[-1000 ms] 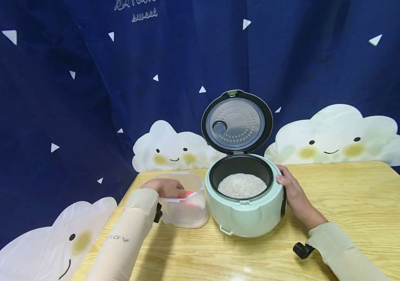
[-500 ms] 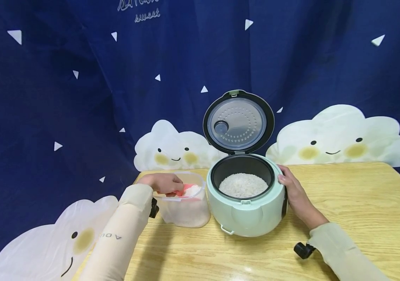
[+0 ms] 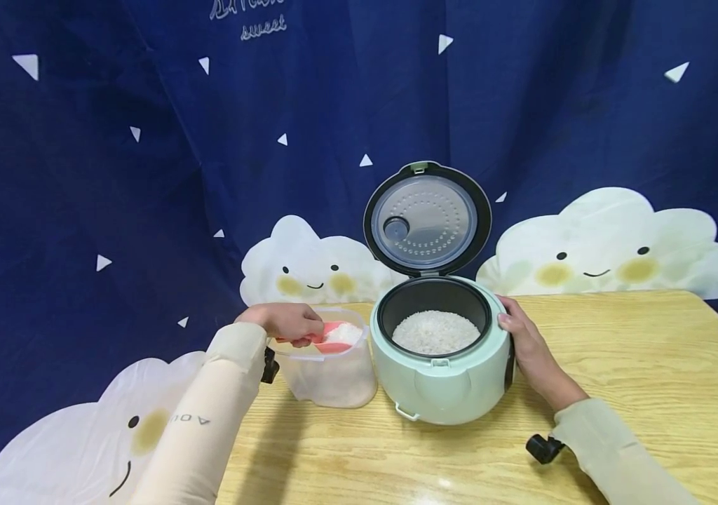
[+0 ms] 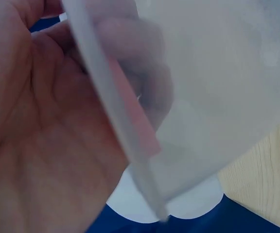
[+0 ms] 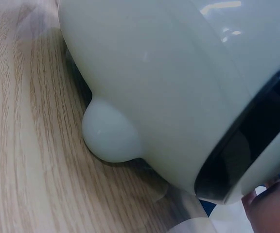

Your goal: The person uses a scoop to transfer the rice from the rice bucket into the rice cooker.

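In the head view my left hand (image 3: 291, 322) grips a pink-red scoop (image 3: 332, 347) heaped with white rice (image 3: 345, 333). The scoop is at the mouth of a translucent plastic container (image 3: 334, 384). Through its wall, the left wrist view shows my curled fingers and the scoop's pink handle (image 4: 132, 109). Directly right of the container stands a mint-green rice cooker (image 3: 441, 396), lid up, with rice (image 3: 436, 332) in its black inner pot. My right hand (image 3: 534, 356) rests against the cooker's right side, thumb at the rim; its fingers are mostly hidden there.
The raised cooker lid (image 3: 425, 219) leans back on its hinge. Everything stands on a wooden table (image 3: 643, 393), in front of a dark blue curtain (image 3: 308, 84) with clouds and triangles. A small carry-handle end (image 3: 407, 412) juts from the cooker's front.
My left hand has risen and shifted slightly left, bringing the scoop up from inside the container with rice in it. The right hand and the cooker have stayed in place.
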`<state>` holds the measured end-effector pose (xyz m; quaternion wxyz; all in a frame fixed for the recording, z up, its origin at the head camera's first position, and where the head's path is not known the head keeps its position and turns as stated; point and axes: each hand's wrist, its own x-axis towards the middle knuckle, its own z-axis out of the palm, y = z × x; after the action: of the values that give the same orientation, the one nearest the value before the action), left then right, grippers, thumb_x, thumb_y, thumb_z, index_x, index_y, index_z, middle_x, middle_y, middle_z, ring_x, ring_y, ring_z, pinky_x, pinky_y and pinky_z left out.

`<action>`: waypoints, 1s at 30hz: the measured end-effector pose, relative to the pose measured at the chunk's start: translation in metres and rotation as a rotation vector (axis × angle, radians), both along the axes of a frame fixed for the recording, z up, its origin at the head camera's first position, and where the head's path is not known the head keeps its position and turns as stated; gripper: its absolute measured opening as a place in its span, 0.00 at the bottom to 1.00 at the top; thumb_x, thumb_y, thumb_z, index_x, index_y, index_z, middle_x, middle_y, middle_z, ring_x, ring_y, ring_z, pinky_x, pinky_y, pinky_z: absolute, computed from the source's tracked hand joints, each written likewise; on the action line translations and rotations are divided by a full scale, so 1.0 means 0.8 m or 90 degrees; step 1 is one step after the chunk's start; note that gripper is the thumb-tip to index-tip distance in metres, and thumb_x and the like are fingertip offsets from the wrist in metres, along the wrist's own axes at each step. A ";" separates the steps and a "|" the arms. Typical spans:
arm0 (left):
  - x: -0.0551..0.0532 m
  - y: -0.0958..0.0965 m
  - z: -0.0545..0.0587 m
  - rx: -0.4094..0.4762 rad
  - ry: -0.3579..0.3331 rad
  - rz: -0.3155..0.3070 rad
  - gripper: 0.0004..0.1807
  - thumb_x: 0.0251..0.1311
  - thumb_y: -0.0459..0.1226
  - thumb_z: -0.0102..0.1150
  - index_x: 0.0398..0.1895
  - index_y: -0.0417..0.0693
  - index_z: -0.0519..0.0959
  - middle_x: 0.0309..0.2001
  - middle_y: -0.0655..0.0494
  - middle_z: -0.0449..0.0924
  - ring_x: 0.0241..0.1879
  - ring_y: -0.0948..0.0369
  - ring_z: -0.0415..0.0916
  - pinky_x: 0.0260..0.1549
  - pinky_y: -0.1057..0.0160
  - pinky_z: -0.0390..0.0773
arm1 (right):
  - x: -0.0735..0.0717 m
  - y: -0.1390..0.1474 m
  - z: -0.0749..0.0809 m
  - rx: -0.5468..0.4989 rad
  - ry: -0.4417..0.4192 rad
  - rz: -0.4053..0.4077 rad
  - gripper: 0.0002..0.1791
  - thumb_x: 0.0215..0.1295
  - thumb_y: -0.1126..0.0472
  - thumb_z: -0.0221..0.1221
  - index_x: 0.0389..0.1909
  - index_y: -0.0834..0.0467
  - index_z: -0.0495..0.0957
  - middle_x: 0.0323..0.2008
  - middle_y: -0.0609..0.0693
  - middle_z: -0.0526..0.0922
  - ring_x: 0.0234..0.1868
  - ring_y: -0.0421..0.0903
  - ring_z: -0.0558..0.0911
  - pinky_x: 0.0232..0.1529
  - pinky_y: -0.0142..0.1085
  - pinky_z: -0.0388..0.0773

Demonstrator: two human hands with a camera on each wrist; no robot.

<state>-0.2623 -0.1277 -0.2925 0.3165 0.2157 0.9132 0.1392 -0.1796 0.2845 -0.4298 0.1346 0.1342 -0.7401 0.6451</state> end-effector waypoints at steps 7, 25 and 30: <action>0.002 -0.003 0.006 0.018 -0.032 0.023 0.14 0.65 0.39 0.44 0.20 0.53 0.71 0.17 0.61 0.65 0.14 0.64 0.55 0.18 0.68 0.56 | 0.001 0.001 0.002 0.017 -0.024 0.000 0.31 0.79 0.45 0.37 0.76 0.54 0.61 0.64 0.28 0.68 0.66 0.26 0.64 0.64 0.18 0.55; 0.013 -0.001 0.001 0.053 -0.106 0.098 0.12 0.70 0.38 0.46 0.27 0.49 0.72 0.21 0.59 0.69 0.20 0.64 0.60 0.25 0.68 0.61 | 0.001 -0.002 0.001 -0.004 -0.011 0.008 0.29 0.79 0.48 0.38 0.74 0.56 0.62 0.62 0.28 0.70 0.65 0.27 0.66 0.62 0.15 0.55; 0.018 -0.001 -0.004 0.067 -0.095 0.108 0.13 0.72 0.39 0.44 0.26 0.50 0.71 0.23 0.60 0.69 0.21 0.65 0.61 0.24 0.69 0.60 | 0.002 -0.002 0.001 0.001 -0.019 0.005 0.30 0.79 0.46 0.38 0.75 0.55 0.62 0.63 0.28 0.70 0.65 0.27 0.65 0.63 0.15 0.55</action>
<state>-0.2483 -0.1289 -0.2956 0.3589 0.1434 0.8934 0.2292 -0.1778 0.2833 -0.4290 0.1213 0.1275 -0.7420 0.6469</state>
